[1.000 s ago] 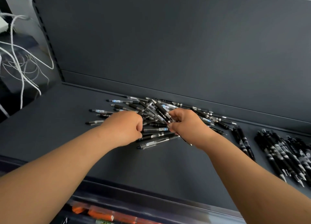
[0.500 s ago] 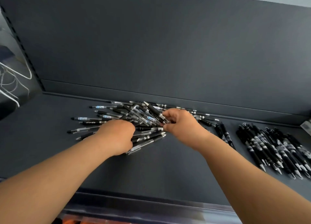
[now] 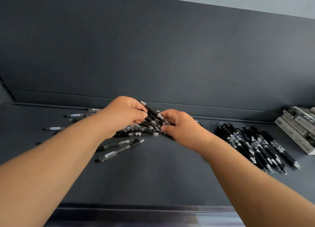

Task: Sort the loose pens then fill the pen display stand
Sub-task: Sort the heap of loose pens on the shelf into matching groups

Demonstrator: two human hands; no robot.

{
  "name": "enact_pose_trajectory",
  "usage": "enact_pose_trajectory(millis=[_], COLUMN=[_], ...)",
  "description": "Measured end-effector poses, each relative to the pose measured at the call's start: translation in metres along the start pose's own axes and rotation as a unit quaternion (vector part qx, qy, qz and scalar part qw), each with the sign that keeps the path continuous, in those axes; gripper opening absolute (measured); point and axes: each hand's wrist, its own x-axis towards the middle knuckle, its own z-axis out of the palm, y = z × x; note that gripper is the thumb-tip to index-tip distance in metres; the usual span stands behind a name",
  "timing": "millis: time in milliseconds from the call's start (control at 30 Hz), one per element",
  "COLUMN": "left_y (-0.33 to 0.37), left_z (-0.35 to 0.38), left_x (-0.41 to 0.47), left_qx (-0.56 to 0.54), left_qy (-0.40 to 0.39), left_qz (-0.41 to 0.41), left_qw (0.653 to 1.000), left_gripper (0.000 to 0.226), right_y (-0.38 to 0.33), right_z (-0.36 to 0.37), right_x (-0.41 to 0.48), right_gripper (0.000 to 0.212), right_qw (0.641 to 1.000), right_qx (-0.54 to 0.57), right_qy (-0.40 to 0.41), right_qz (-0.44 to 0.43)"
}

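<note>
A loose heap of mixed pens [image 3: 129,133] lies on the dark shelf [image 3: 153,175], some black, some clear-barrelled. My left hand [image 3: 122,114] and my right hand [image 3: 180,126] meet over the heap, both with curled fingers on a small bunch of black pens [image 3: 154,116] lifted from it. One black pen of the bunch sticks up towards the back wall. To the right lies a sorted pile of black pens [image 3: 255,145], apart from both hands.
Stacked white pen boxes [image 3: 298,128] stand at the far right against the shelf's back wall [image 3: 153,56]. Single clear pens [image 3: 52,128] lie scattered at the left. The shelf's front lip [image 3: 136,208] runs below my forearms.
My left hand has risen from the heap and joined the right one on the bunch of black pens. The view has swung right, showing the white boxes.
</note>
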Motion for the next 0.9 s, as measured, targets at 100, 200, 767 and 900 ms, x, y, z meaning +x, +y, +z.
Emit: enact_pose_trajectory(millis=[100, 200, 767, 900], left_y=[0.003, 0.009, -0.006, -0.014], left_z=[0.025, 0.047, 0.082, 0.073], left_x=[0.008, 0.015, 0.021, 0.021], left_qx=[-0.028, 0.005, 0.327, 0.343], left_qy=[0.013, 0.020, 0.009, 0.029], left_qz=[-0.009, 0.003, 0.025, 0.019], left_qw=[0.999, 1.000, 0.945, 0.939], left_gripper=[0.012, 0.032, 0.037, 0.038], right_y=[0.012, 0.031, 0.094, 0.080], right_z=[-0.016, -0.035, -0.057, -0.047], right_x=[-0.010, -0.017, -0.040, -0.026], right_gripper=[0.021, 0.013, 0.037, 0.035], right_qw=[1.000, 0.995, 0.879, 0.894], right_qx=[-0.015, -0.081, -0.419, -0.418], right_qy=[-0.005, 0.032, 0.083, 0.111], right_qz=[0.016, 0.045, 0.214, 0.122])
